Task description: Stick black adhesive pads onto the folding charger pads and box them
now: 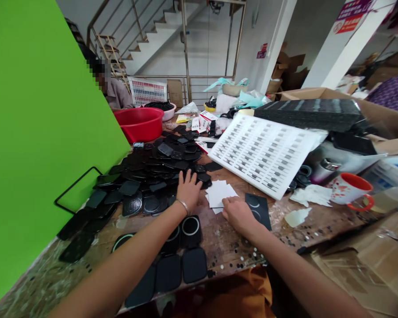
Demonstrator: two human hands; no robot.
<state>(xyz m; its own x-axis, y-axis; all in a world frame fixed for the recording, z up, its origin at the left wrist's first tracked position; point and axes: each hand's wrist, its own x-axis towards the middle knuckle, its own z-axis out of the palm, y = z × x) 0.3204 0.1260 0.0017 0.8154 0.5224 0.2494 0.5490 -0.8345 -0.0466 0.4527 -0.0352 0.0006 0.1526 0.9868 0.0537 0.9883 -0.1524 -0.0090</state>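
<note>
My left hand [188, 190] lies flat with fingers spread on the near edge of a big heap of black rounded-square plates [155, 170]. A thin bracelet circles that wrist. My right hand [237, 213] is curled, fingers pinched at the edge of a small stack of white paper squares [219, 193]. Just right of it lies a black plate with two ring outlines [260, 207]. Below my left forearm sit black pieces with white rings [190, 227] and plain black pads [194, 264].
A white perforated tray [263, 152] leans across the table's right side, a black tray [310, 113] behind it. A red basin [139, 123] stands at the back left, a red-and-white mug [350, 189] at right. Cardboard boxes [368, 260] lie at right. Another person sits behind the basin.
</note>
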